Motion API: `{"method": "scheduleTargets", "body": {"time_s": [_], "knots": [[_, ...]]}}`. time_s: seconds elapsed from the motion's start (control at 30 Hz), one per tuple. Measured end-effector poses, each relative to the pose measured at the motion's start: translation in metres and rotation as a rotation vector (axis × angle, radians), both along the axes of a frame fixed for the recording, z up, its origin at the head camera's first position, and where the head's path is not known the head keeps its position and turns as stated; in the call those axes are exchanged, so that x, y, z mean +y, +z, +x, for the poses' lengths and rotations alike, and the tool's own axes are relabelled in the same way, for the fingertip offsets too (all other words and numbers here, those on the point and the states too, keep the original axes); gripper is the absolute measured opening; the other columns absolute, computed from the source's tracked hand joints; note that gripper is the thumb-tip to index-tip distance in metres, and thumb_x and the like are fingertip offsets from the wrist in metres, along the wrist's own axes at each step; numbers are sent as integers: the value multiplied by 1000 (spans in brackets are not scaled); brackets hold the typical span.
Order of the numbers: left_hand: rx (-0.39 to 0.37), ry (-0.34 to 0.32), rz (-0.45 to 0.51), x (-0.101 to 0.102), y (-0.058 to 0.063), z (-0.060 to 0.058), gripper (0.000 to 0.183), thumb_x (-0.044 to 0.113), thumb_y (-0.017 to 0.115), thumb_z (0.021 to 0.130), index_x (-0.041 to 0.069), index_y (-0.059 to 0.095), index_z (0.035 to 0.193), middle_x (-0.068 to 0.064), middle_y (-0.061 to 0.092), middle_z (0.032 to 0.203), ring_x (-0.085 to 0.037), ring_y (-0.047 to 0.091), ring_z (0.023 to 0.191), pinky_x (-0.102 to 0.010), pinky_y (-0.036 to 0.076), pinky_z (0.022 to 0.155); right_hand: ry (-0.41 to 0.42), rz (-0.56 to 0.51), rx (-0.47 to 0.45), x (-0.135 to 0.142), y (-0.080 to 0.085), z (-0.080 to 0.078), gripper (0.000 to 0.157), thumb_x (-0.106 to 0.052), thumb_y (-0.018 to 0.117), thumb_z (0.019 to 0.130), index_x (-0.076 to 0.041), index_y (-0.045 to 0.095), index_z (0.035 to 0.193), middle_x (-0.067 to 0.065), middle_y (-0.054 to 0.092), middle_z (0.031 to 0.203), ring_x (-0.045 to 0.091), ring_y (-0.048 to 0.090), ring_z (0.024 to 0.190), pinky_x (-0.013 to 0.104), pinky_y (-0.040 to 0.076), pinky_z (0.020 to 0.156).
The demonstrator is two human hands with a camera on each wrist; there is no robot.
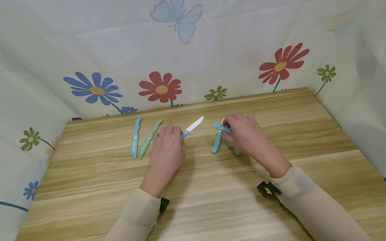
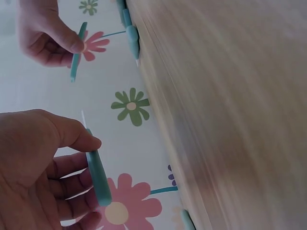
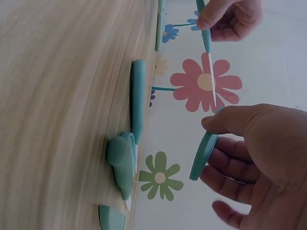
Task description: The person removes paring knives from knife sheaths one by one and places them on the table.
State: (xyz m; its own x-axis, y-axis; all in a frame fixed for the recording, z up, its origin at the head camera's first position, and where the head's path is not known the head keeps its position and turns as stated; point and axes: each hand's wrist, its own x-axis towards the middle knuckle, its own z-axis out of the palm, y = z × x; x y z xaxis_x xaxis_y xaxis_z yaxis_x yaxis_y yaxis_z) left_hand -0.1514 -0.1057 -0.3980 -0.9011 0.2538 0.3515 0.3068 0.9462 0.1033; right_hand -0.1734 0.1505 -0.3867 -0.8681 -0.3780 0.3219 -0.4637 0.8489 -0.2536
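Note:
My left hand (image 1: pixel 168 148) pinches the blue handle of a small knife (image 1: pixel 194 125), its bare pale blade pointing right and away. My right hand (image 1: pixel 249 135) pinches a blue knife sheath (image 3: pixel 204 155) between thumb and fingers. In the right wrist view the blade tip lies close to the sheath's near end; whether they touch, I cannot tell. Both are held above the table. Under the right hand lie a blue-handled knife (image 1: pixel 216 142) and other blue and green pieces (image 3: pixel 120 167), partly hidden by the hand.
Left of the left hand, a blue knife (image 1: pixel 135 137) and a green knife (image 1: pixel 150 138) lie side by side, blades apparently covered. The wooden table (image 1: pixel 206 216) meets a flower-printed curtain (image 1: pixel 117 43) at the back and sides.

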Motion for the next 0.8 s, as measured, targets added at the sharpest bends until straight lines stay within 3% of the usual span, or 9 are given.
{"method": "scheduleTargets", "body": {"time_s": [0.17,0.33,0.63,0.7,0.8], "knots": [[-3,44,-27,4,1,-4,10,13,68,96,4,64,94,-8,59,87,-32,60,91,-57,38,98,-74,-15,-86,-6,4,-1,18,-25,80,96,-9,75,103,4,72,95,25,67,91,62,39,101],[-7,92,5,9,3,-8,8,8,66,94,4,62,88,-10,60,84,-33,58,87,-61,33,103,-134,-13,-162,-12,8,-4,18,-27,78,96,-11,75,103,2,73,94,27,66,93,66,29,109],[-87,182,31,22,4,-18,13,7,62,93,7,58,81,-9,58,81,-36,59,95,-62,29,105,-230,4,-302,-24,11,-15,19,-28,70,97,-11,77,100,-5,64,63,28,65,86,71,17,114],[-102,197,28,24,3,-20,12,9,63,94,6,59,83,-10,59,83,-36,59,98,-60,29,104,-240,15,-327,-27,11,-17,17,-29,69,96,-14,76,96,-5,63,60,27,63,83,72,16,113],[-113,214,29,28,1,-23,12,12,66,94,3,61,87,-13,61,90,-38,58,103,-61,28,105,-253,29,-339,-31,12,-19,22,-29,69,95,-16,72,77,-3,62,58,27,61,79,73,16,113]]}}
